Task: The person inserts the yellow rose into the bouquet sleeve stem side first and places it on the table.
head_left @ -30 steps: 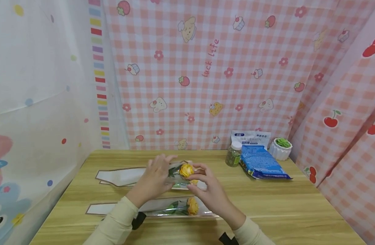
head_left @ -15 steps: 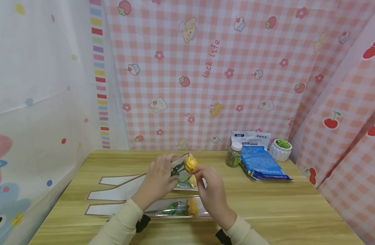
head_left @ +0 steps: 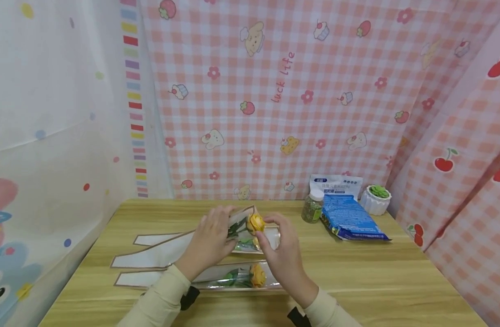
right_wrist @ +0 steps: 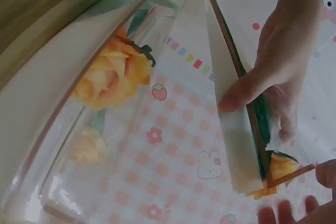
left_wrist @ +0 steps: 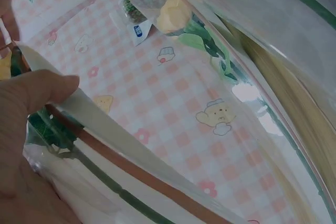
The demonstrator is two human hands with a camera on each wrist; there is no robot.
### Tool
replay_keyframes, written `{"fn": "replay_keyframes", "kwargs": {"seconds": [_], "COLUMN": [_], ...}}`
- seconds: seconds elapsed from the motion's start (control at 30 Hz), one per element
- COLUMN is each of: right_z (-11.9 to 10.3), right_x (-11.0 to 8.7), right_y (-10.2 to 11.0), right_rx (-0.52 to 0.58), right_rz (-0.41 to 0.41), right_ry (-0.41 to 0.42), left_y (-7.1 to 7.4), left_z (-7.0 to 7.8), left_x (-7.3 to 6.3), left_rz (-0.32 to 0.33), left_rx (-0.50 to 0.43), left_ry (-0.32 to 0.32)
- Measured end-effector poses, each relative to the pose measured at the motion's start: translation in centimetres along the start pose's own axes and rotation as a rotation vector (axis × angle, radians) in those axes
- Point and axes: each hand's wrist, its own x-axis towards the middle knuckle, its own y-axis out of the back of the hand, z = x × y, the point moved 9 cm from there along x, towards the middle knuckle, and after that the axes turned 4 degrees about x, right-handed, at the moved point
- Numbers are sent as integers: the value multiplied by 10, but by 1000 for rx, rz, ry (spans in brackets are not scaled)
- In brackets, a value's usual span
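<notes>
In the head view my left hand (head_left: 209, 240) grips a yellow rose (head_left: 256, 222) in a clear-and-white flower sleeve with a brown border, tilted up off the table. Its thumb (left_wrist: 52, 87) lies along the sleeve's edge in the left wrist view. My right hand (head_left: 286, 252) pinches the sleeve's open end beside the bloom, index finger and thumb on either side. A second wrapped rose (head_left: 246, 244) lies behind, partly hidden by the held one. A third wrapped rose (head_left: 257, 275) lies nearer me, its middle partly covered by my left forearm.
At the back right of the wooden table (head_left: 356, 281) stand a white-capped jar (head_left: 312, 206), a blue packet (head_left: 350, 215) leaning on a white pouch (head_left: 335, 184), and a green succulent in a white pot (head_left: 375, 200). Patterned cloth (head_left: 233, 91) hangs behind.
The held sleeve has tilted, its tail end swinging towards me and its rose end rising. My right hand came in to the rose end, closed there, then spread its finger and thumb around the bloom.
</notes>
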Motion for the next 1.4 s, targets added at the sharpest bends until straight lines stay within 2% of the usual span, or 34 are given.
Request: {"fn": "replay_keyframes", "kwargs": {"seconds": [0.17,0.3,0.47,0.6,0.77,0.97,1.1,1.27,1.4], "right_z": [7,4,3,4,11,25,32,38,42], "right_x": [-3,-4,-6,-4,-2,-4,-5,-9,-11], "right_y": [-10,-15,-20,-20,-23,-35,-40,-45,-46], "right_rx": [134,201,224,199,226,288,291,397,464], "right_rz": [-121,-170,-209,-206,-240,-368,-449,-546,-582], "right_ry": [-57,-26,-30,-53,-137,-272,-294,-339,-364], "left_y": [0,-1,-3,-3,-4,-5,-9,-16,-20], "left_z": [2,4,8,11,17,24,29,32,33], "left_x": [2,2,3,5,8,8,8,7,8], "left_rz": [-35,-42,-50,-43,-39,-29,-34,-51,-60], "left_rx": [-18,-9,23,35,65,121,132,125,143], "left_ry": [1,-12,-37,-57,-87,-125,-156,-184,-211]}}
